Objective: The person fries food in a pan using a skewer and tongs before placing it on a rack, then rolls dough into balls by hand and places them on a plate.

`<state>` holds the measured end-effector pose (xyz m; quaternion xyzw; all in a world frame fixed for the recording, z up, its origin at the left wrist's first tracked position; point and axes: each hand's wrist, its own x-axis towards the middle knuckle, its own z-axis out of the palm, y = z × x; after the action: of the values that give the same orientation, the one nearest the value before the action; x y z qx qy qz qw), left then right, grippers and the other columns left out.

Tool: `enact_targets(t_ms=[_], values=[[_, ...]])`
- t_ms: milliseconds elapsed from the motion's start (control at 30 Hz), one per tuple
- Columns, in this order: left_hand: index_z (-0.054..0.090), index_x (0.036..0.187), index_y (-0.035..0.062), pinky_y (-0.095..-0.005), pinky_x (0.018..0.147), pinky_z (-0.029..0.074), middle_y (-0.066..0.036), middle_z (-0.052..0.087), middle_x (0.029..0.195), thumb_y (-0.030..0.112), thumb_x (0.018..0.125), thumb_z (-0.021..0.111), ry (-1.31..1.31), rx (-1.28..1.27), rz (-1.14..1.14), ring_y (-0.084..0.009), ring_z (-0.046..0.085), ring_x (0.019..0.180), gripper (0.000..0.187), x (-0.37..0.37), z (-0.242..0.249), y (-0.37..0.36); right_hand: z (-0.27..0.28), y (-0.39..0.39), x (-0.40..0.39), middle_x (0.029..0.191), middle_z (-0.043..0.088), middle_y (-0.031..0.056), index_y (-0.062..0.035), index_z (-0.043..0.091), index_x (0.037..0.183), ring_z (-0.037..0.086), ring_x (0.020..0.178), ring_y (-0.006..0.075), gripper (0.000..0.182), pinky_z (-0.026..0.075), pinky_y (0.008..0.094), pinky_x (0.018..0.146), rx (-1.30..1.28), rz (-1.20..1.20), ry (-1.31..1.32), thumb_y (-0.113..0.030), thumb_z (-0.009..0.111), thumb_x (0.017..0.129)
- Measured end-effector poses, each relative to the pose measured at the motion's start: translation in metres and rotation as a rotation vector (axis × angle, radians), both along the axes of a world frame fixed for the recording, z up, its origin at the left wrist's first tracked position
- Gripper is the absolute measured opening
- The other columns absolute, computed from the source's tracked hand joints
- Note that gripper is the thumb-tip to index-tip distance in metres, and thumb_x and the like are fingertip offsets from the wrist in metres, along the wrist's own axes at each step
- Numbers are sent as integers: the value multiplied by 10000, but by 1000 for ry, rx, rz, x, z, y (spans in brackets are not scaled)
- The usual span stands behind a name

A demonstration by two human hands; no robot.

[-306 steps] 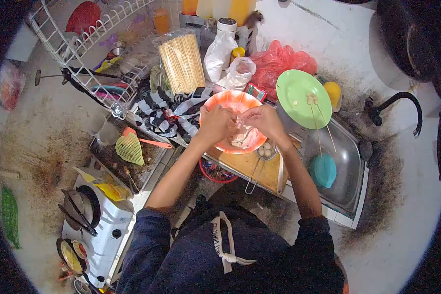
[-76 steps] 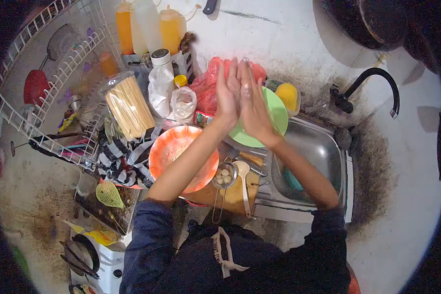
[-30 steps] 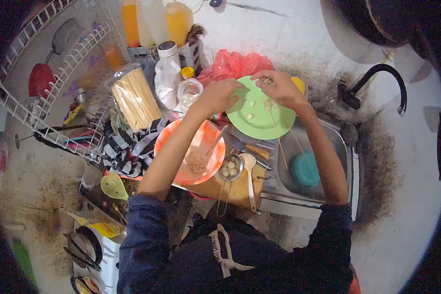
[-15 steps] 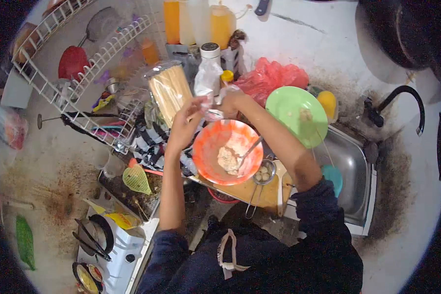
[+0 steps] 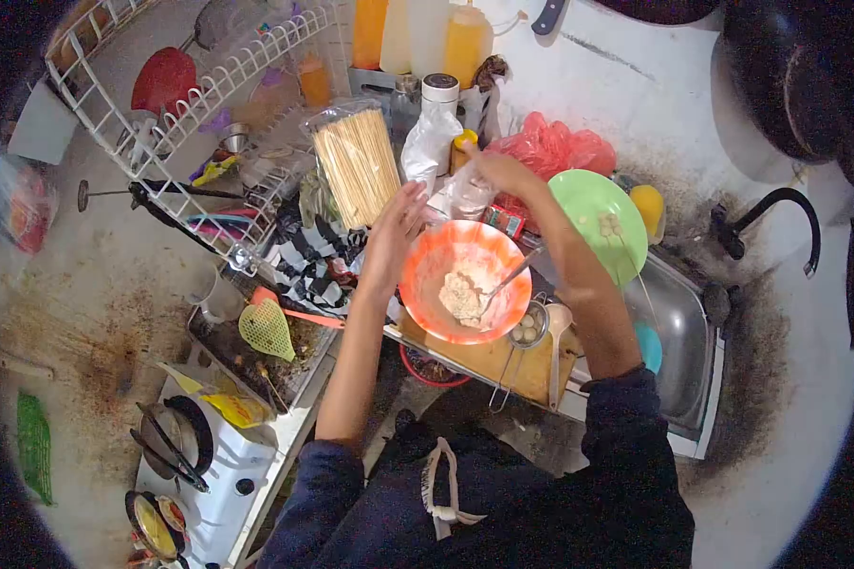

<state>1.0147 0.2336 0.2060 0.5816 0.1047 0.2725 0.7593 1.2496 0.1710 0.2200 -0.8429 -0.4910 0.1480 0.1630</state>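
My left hand [image 5: 399, 228] is open, fingers stretched up beside the packet of wooden skewers [image 5: 356, 166] and above the rim of an orange-and-white bowl [image 5: 413, 289]. The bowl holds a pale, doughy mixture [image 5: 460, 299] with a spoon [image 5: 512, 277] stuck in it. My right hand [image 5: 503, 171] is closed at the top of a clear plastic bag [image 5: 470, 194], close to a yellow cap [image 5: 466, 139]; its fingertips are partly hidden. A white-wrapped bottle [image 5: 432, 142] stands between the hands, farther back.
On the right are a green plate [image 5: 588, 204] with skewered pieces, a sink [image 5: 683, 351] and a black faucet [image 5: 778, 180]. A strainer [image 5: 529, 327] of small balls and a wooden spoon [image 5: 557, 356] lie near the bowl. A stove [image 5: 213, 493] and dish rack [image 5: 114, 133] are left.
The view has shifted, so most things appear farther right. My left hand has come away from the clear bag and sits lower. My right hand has risen slightly toward the yellow cap.
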Motion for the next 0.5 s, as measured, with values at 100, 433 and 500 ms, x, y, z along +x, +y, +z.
enact_targets(t_ms=[100,433,500], values=[[315,1258,4,-324,989,252,-108,387,1289,301,897,343,-231,-481,-19,-205,375,1178,468,18,-6,-4,46,-29,-25,1050,567,185,69,422,1172,563,961,258,709,412,321,858,167,-127,555,-534,192,880],[151,1314,-37,-373,1033,209,-156,241,1368,428,886,253,-673,-1021,-422,-256,240,1267,640,15,3,-46,29,-116,-177,1226,447,160,21,470,1147,367,1194,259,495,198,429,1021,372,238,-113,-373,355,870],[240,1288,-6,-382,1035,209,-142,263,1363,433,885,274,-661,-1042,-411,-265,254,1262,598,8,4,-59,23,-123,-194,1250,424,155,16,468,1152,346,1208,267,478,183,435,1025,383,328,-420,-349,400,851]])
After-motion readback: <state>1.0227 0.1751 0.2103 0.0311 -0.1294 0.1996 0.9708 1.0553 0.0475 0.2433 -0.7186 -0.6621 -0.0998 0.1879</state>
